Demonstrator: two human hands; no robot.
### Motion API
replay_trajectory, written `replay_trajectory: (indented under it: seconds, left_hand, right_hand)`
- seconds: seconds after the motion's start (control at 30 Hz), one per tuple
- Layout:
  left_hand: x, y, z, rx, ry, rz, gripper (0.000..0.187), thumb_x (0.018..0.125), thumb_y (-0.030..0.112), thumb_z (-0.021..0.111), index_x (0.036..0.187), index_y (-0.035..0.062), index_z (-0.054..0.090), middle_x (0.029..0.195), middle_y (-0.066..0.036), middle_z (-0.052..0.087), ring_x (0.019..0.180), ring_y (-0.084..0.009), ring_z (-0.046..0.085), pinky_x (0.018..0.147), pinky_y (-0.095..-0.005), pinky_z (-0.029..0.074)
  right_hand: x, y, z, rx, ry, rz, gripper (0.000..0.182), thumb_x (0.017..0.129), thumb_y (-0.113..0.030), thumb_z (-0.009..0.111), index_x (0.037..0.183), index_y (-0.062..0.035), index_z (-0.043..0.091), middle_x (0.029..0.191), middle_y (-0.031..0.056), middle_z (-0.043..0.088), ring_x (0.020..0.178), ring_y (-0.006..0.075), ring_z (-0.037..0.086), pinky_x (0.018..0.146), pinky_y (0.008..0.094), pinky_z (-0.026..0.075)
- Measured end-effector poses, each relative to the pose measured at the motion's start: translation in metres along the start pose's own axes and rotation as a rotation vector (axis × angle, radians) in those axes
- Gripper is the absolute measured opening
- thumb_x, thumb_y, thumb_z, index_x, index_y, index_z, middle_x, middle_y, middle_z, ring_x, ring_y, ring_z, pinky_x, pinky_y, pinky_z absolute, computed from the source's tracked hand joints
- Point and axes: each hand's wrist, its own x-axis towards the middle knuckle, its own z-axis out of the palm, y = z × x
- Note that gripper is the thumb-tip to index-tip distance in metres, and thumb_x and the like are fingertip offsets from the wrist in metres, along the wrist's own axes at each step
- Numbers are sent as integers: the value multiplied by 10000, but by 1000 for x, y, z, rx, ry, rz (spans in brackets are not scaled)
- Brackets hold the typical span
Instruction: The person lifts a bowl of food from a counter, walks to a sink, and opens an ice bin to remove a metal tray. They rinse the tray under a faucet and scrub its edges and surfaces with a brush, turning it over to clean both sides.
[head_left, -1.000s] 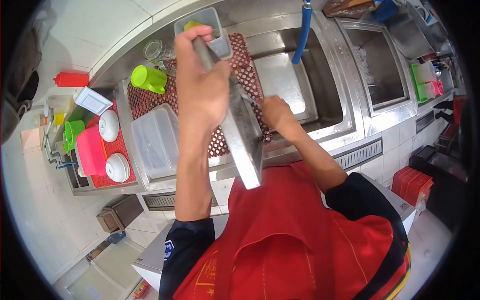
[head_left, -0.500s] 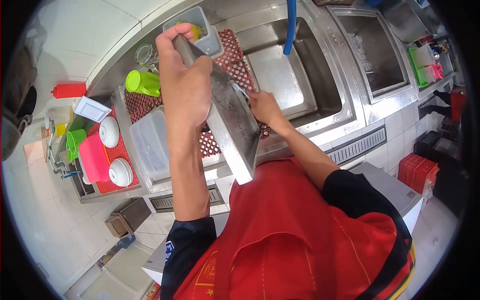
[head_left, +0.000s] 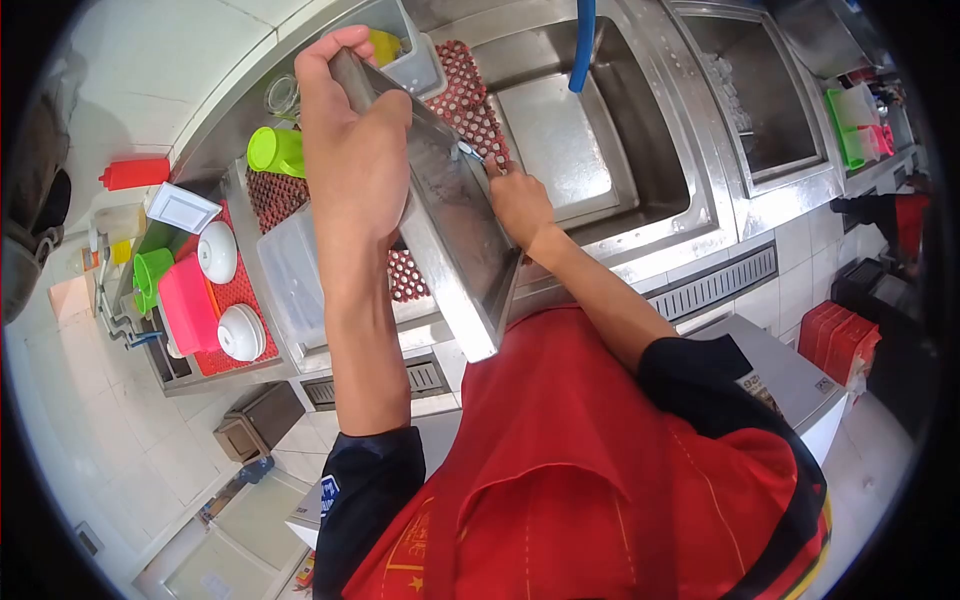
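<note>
My left hand [head_left: 355,145] is wrapped around the upper rim of a shallow rectangular metal tray [head_left: 446,225], which it holds tilted up above the counter. Inside the tray the metal looks wet and streaked. My right hand [head_left: 521,206] is closed around a slim tool [head_left: 469,151] with a white and bluish end, too small to name surely. That end points into the tray, near its inner face; whether it touches cannot be made out. My right fingers are partly hidden behind the tray's edge and the tool's handle lies inside the grip.
Behind the tray is a metal sink [head_left: 560,150] with a blue hose [head_left: 583,50]. Red perforated mats [head_left: 462,95], a clear plastic tub [head_left: 412,62], a green cup [head_left: 275,152] and a translucent lid [head_left: 292,270] lie around. White bowls [head_left: 240,333] stand left. Another person [head_left: 905,215] is far right.
The tray and my left hand have shifted slightly left and up in view. My right hand has moved a little left and its tool sits higher along the tray.
</note>
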Motion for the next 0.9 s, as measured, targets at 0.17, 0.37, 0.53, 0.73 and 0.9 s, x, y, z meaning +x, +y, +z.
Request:
replay_trajectory:
  seconds: [0.17,0.37,0.53,0.73,0.9]
  left_hand:
    - [1,4,0,16,0,-16,502,751,-47,476,1248,20,503,1146,-66,518,980,-125,508,751,-230,414]
    - [-1,4,0,-3,-6,-44,504,747,-49,483,1246,21,502,1139,-65,521,949,-121,510,743,-233,416]
    - [0,5,3,-2,-4,-29,511,741,-49,487,1246,23,503,1128,-60,518,919,-118,500,746,-235,417]
    - [0,6,12,56,4,-22,520,719,-43,499,1236,14,513,1117,-41,509,896,-107,479,757,-223,405]
    - [3,6,15,49,-11,-15,517,711,-36,508,1226,12,523,1095,-29,515,870,-101,481,749,-217,403]
  right_hand:
    - [-11,-6,-7,4,115,-7,300,986,-158,443,916,5,685,894,210,668,765,345,695,646,427,578]
    - [-15,1,-4,77,-38,44,279,994,-148,407,1094,4,618,940,224,655,736,405,680,638,487,555]
    - [-5,-2,-5,95,-9,83,361,1019,-228,405,939,-10,681,920,207,664,810,369,689,675,421,578]
    - [-4,-6,0,-84,291,-37,280,981,-210,477,961,-22,684,1034,155,615,820,325,676,665,403,581]
    - [4,-6,-4,-32,257,63,275,967,-203,507,895,-26,705,1049,136,584,836,305,673,669,390,583]
